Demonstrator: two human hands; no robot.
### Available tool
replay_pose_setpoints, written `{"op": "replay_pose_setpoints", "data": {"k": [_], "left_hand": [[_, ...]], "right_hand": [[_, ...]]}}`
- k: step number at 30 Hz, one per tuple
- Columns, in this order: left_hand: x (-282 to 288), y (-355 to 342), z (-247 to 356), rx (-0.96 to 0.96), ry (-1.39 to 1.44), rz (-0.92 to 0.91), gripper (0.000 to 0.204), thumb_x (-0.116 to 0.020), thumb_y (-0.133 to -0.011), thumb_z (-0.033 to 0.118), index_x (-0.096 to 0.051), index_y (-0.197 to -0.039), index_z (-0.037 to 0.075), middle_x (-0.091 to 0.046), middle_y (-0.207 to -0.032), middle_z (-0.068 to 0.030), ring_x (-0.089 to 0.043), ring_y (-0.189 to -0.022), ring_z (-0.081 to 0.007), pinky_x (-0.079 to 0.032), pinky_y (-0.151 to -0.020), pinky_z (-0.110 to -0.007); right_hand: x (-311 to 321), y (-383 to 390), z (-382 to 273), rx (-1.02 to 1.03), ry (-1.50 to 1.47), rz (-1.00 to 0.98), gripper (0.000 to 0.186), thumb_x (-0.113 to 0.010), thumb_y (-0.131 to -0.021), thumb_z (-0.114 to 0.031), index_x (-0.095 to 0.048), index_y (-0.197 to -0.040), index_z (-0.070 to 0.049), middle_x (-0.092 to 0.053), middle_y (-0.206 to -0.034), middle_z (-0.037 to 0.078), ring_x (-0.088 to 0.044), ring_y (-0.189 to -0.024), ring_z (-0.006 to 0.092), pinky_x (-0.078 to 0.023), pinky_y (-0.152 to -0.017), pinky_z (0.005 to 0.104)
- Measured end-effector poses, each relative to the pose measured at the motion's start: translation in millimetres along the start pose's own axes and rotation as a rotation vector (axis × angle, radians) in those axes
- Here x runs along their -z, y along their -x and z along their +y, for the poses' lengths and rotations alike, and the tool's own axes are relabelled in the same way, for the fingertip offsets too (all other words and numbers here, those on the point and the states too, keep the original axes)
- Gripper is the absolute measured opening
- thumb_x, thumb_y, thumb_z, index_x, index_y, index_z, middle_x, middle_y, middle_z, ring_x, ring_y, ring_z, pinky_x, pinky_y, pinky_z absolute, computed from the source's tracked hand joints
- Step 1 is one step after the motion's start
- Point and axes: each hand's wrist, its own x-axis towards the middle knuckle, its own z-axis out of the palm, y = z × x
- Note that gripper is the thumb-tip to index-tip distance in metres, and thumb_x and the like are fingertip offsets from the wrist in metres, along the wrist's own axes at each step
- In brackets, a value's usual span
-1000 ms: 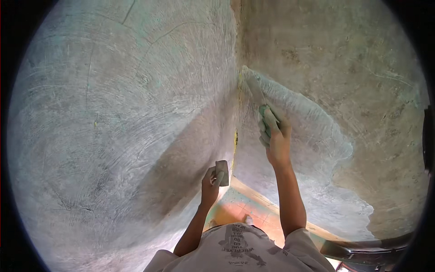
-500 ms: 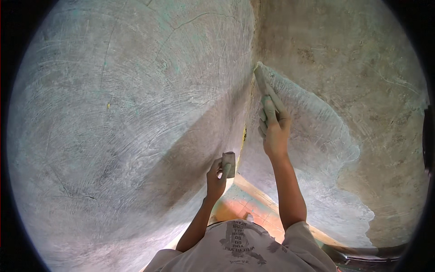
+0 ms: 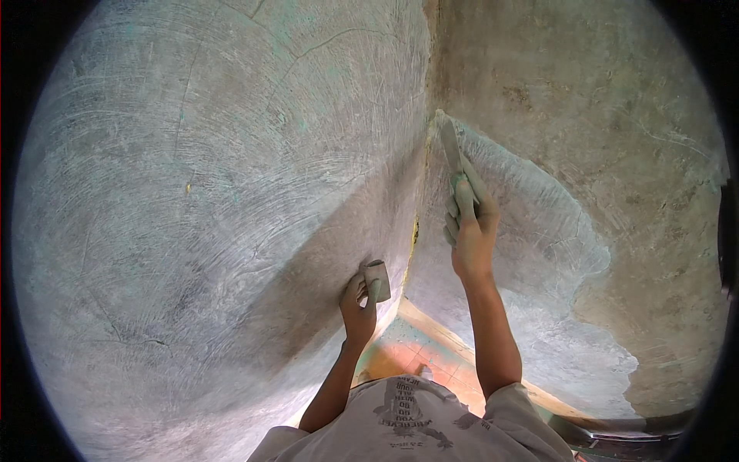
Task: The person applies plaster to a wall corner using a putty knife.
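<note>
My right hand point(image 3: 473, 223) is closed around a dust-coated putty knife point(image 3: 451, 146), its narrow blade pointing up along the right wall beside the inner corner. A bit of green handle shows at the thumb. Whether the blade touches the wall is hard to tell. Lower and to the left, my left hand point(image 3: 359, 304) pinches a curled grey-brown sheet that looks like sandpaper point(image 3: 377, 280), close to the left wall point(image 3: 192, 231). Pale dust coats the fingers of both hands. On the right wall, a scratched pale grey patch point(image 3: 531, 208) borders the darker brown surface point(image 3: 616, 100).
The two walls meet at a vertical corner point(image 3: 416, 223) with yellowish traces. Below it lies an orange and greenish tiled floor point(image 3: 454, 369), edged by a light strip point(image 3: 439, 327). A dark object point(image 3: 727, 231) stands at the far right rim.
My right hand has drawn the putty knife slightly down and to the right. My left hand has shifted left with the curled sheet, away from the corner.
</note>
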Motion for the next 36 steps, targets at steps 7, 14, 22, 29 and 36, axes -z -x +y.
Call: {"op": "replay_pose_setpoints", "data": {"k": [7, 14, 22, 29, 36], "left_hand": [[5.0, 0.3, 1.0, 0.034, -0.017, -0.038, 0.027, -0.069, -0.101, 0.015, -0.065, -0.124, 0.000, -0.069, -0.111, -0.0048, -0.064, -0.102, -0.0115, -0.051, -0.091, -0.030], [5.4, 0.8, 2.4, 0.026, -0.056, -0.047, 0.029, -0.070, -0.100, 0.014, -0.065, -0.125, 0.000, -0.070, -0.112, -0.0051, -0.064, -0.103, -0.0120, -0.051, -0.090, -0.031], [9.2, -1.3, -7.9, -0.084, -0.129, -0.029, 0.028, -0.070, -0.099, 0.010, -0.066, -0.124, -0.002, -0.073, -0.106, -0.0131, -0.071, -0.094, -0.0183, -0.056, -0.082, -0.033], [3.6, 2.2, -7.6, -0.007, -0.094, -0.057, 0.032, -0.069, -0.100, 0.010, -0.063, -0.129, 0.000, -0.068, -0.116, -0.0065, -0.064, -0.106, -0.0126, -0.051, -0.091, -0.030], [4.6, -1.1, -10.8, -0.072, -0.158, -0.010, 0.029, -0.070, -0.100, 0.012, -0.065, -0.126, -0.001, -0.072, -0.107, -0.0109, -0.068, -0.092, -0.0164, -0.055, -0.083, -0.032]], "right_hand": [[-15.5, -2.9, 1.3, 0.028, -0.096, 0.023, 0.043, -0.060, -0.107, -0.025, -0.058, -0.148, -0.009, -0.042, -0.076, -0.011, -0.031, -0.058, 0.0013, -0.023, -0.047, 0.0203], [1.3, -10.3, 9.3, 0.009, -0.127, -0.035, 0.043, -0.060, -0.107, -0.025, -0.058, -0.148, -0.010, -0.042, -0.076, -0.010, -0.030, -0.057, 0.0012, -0.022, -0.047, 0.0202], [8.4, -4.9, 7.5, 0.012, -0.047, 0.013, 0.044, -0.060, -0.107, -0.025, -0.058, -0.147, -0.007, -0.042, -0.073, -0.010, -0.029, -0.055, 0.0012, -0.021, -0.046, 0.0210], [12.5, -12.5, 7.0, 0.007, -0.038, -0.006, 0.039, -0.060, -0.107, -0.025, -0.063, -0.142, -0.008, -0.045, -0.071, -0.009, -0.031, -0.054, 0.0013, -0.022, -0.045, 0.0213], [12.3, -3.5, 22.8, 0.044, 0.172, 0.064, 0.041, -0.062, -0.106, -0.028, -0.063, -0.141, -0.008, -0.048, -0.071, -0.007, -0.033, -0.054, 0.0012, -0.023, -0.045, 0.0227]]}}
